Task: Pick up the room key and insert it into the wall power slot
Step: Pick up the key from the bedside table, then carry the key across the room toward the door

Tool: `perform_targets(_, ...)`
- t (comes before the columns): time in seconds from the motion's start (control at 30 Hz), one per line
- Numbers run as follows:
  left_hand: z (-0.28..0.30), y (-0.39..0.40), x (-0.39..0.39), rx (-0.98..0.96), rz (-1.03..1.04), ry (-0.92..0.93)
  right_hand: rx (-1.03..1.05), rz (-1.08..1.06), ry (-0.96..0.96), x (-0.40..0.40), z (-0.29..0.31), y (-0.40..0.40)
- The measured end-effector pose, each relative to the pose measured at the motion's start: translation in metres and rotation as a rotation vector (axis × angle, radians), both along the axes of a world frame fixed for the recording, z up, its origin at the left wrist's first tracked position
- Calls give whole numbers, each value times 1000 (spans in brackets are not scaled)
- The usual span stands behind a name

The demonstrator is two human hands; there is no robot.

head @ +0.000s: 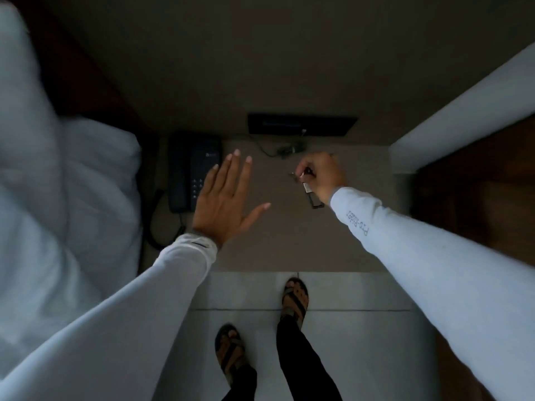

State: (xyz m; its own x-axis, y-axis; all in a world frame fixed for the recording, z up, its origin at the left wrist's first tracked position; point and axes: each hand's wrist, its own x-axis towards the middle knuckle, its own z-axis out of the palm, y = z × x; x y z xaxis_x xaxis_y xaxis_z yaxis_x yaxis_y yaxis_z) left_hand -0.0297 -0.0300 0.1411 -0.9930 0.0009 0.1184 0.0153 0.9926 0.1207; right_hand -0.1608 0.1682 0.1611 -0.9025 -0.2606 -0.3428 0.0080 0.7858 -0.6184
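From the head camera, the right hand (321,175) is curled closed around the key (307,183), which sits above the tabletop (278,241) beside the phone (189,172). A small metal part pokes out to the left of the fingers, and a dark flat tag hangs below the wrist side; the dim light blurs the finer detail. The left hand (224,204) is open and flat, fingers spread, holding nothing. The key looks light and rigid, the metal likely a little slick, with the tag free to swing on its link. For insertion the tag probably wants pinching by its flat faces near one end, leaving the other end free and square to the dark wall slot (302,125), which lies just beyond the right hand.
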Motion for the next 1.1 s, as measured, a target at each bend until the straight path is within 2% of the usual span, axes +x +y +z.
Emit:
perform_targets(0.1,71,-10,-17,-25,-12,87,-71,-25,114,-7,75,-2)
perform_targets(0.17,125,-17,-26,-40,-28,164,-35,61,272,-8,139,-1)
perform_targets(0.27,212,-25,-34,-52,-65,295,-98,116,555,1,241,12)
perform_targets(0.4,326,-24,-39,-64,-125,454,-167,-7,767,22,364,49)
perform_targets(0.53,436,2,-48,-68,-204,607,-359,-278,779,40,466,87)
perform_targets(0.7,539,75,-49,-34,-354,769,-532,-379,799,81,559,147)
perform_targets(0.9,611,182,-33,10,-532,882,-606,-485,780,151,633,237)
perform_targets(1.1,653,308,11,48,-688,902,-585,-633,823,251,673,350)
